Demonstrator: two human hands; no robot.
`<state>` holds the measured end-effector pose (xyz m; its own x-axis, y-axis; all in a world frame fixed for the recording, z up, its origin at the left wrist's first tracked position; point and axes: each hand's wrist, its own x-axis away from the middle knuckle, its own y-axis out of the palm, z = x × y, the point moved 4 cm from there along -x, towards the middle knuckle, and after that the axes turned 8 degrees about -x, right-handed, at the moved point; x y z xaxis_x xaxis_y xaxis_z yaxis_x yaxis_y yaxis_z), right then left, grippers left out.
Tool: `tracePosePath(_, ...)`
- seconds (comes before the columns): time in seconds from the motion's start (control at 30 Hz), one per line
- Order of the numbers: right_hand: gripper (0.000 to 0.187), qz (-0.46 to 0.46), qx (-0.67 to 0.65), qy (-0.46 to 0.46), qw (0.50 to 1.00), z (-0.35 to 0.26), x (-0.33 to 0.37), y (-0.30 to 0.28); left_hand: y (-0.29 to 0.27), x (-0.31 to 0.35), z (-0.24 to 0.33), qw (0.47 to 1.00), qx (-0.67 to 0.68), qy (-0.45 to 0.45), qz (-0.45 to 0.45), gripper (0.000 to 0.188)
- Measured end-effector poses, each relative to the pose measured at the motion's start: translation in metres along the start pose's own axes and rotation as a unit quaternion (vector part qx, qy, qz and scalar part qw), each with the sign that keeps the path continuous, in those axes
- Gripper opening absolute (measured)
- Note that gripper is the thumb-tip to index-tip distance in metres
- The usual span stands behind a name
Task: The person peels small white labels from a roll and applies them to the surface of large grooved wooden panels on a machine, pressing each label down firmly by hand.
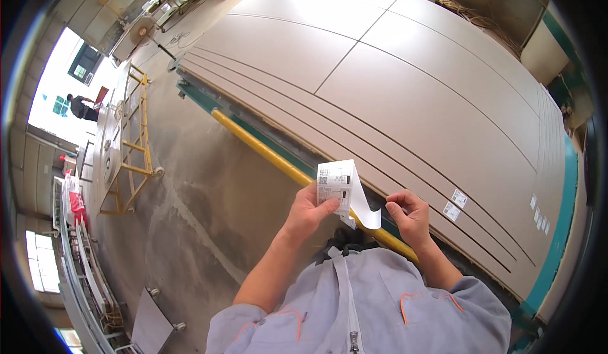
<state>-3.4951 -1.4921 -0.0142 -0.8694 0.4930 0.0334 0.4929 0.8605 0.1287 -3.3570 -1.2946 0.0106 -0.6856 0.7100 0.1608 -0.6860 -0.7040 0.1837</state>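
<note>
My left hand (309,213) is closed on a strip of white printed labels (335,181), with the thumb lying across its front. The strip's lower end curls to the right as blank white backing. Just right of that curl, my right hand (410,216) is closed, thumb and forefinger pinched together; anything between them is too small to make out. Both hands are over the near edge of a large pale board (437,94) cut by long dark grooves. Two white labels (455,205) lie on the board, right of my right hand.
A yellow rail (253,145) runs along the board's near side, in front of my body. More labels (539,218) sit at the board's right end, beside a teal edge (563,214). Left, across the concrete floor, stand a yellow-framed trolley (136,145) and a person (82,108) farther off.
</note>
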Motion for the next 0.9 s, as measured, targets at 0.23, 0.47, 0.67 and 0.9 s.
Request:
tracePosePath(0.23, 0.016, 0.017, -0.049, -0.075, 0.996, -0.031, 0.013, -0.036, 0.032, -0.024, 0.007, 0.999, 0.027, 0.022, -0.032, 0.042)
tracePosePath(0.47, 0.036, -0.234, -0.238, -0.19, 0.923, -0.112, 0.046, -0.021, 0.038, -0.059, -0.008, 0.996, 0.017, 0.025, -0.083, 0.053)
tracePosePath(0.67, 0.014, -0.377, -0.357, -0.32, 0.792, -0.186, 0.045, 0.021, 0.003, -0.081, -0.02, 0.992, -0.002, -0.031, -0.122, 0.054)
tracePosePath(0.9, 0.032, -0.315, -0.304, -0.378, 0.816, -0.19, 0.01, 0.082, -0.067, -0.116, -0.018, 0.983, 0.008, -0.083, -0.165, 0.055)
